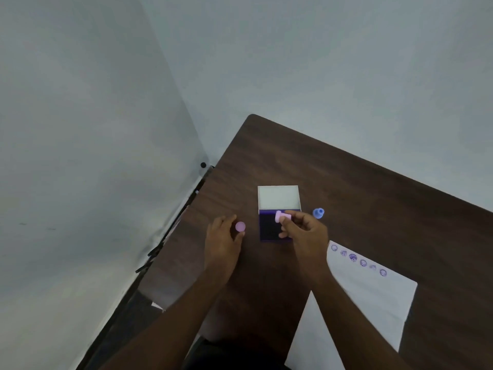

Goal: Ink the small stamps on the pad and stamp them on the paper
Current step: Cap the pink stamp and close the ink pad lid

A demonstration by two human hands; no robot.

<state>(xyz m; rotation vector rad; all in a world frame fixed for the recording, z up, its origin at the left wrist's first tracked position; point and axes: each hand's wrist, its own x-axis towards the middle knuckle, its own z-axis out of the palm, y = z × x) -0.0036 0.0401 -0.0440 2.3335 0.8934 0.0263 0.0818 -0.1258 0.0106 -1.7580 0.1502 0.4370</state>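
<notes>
On paper [373, 295], blurred purple imprints [358, 260], unreadable

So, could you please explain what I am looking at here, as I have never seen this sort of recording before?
There is no machine here: a person wears a camera on the head, so the one picture looks forward and down at their own two hands over a dark wooden table. In the middle lies an open ink pad, its pale lid folded back. The right hand pinches a small pink stamp in its fingers just above the pad. The left hand holds a second pink stamp beside the pad. A blue stamp stands on the table to the right. Nearer the person lies a white sheet of paper with a row of purple prints along its top edge.
</notes>
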